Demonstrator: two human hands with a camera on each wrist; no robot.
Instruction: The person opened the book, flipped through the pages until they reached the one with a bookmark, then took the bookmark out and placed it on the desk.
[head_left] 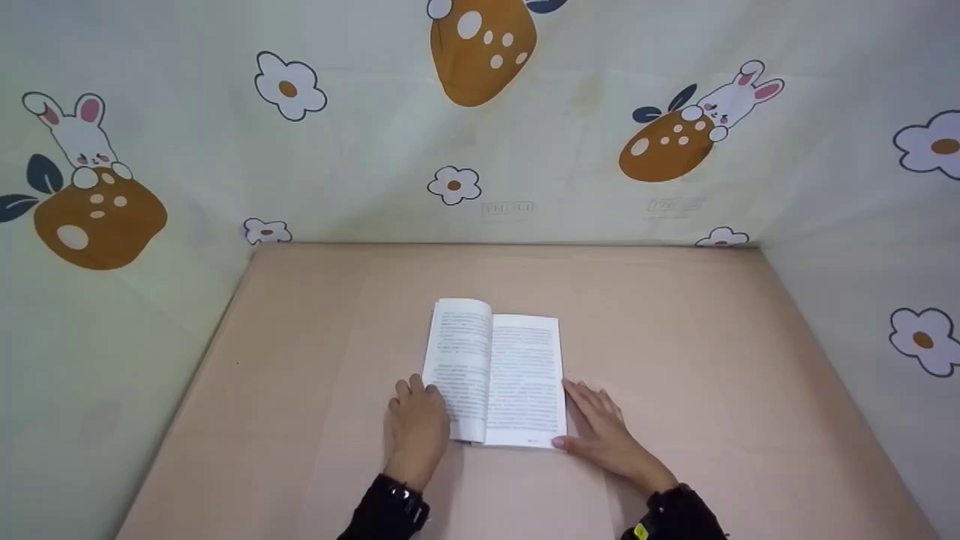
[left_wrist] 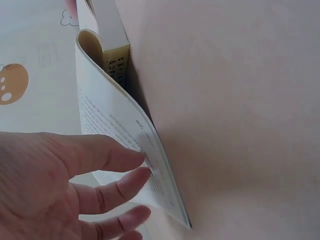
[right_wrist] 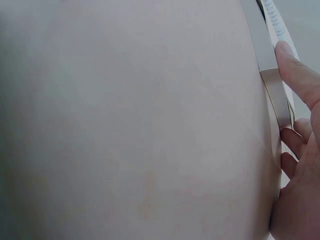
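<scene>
Clearly, one open book with white pages and rows of small dark print [head_left: 525, 382] lies near the middle of the plain pinkish-beige counter [head_left: 300, 337]. Two pages face upward: the left page [head_left: 461, 352] bends in a curve beside the fold, and the right page lies flatter. Seen low from the left wrist, one yellowish spine [left_wrist: 117, 60] with dark characters shows under the curved paper.

Two bare hands are at the book, apart from each other, one on each side. The left hand [head_left: 418, 427] rests at the lower outer edge of the left page, its fingers loosely bent over the printed paper; I cannot tell how firmly they press. The right hand [head_left: 604, 435] holds the lower right corner of the book, with one thumb [head_left: 564, 443] on the paper's edge and the other fingers along the right side.

Two black sleeves [head_left: 382, 510] cover the forearms, and one small yellow patch [head_left: 640, 532] is visible at the right wrist.

Around the counter stands a cream-coloured wall covering [head_left: 360, 150]. On it are printed three brown fruits with white spots [head_left: 101, 225], six white flowers with brown centres [head_left: 454, 185], some of them cut off, and two white rabbits with pink ears [head_left: 731, 101].
</scene>
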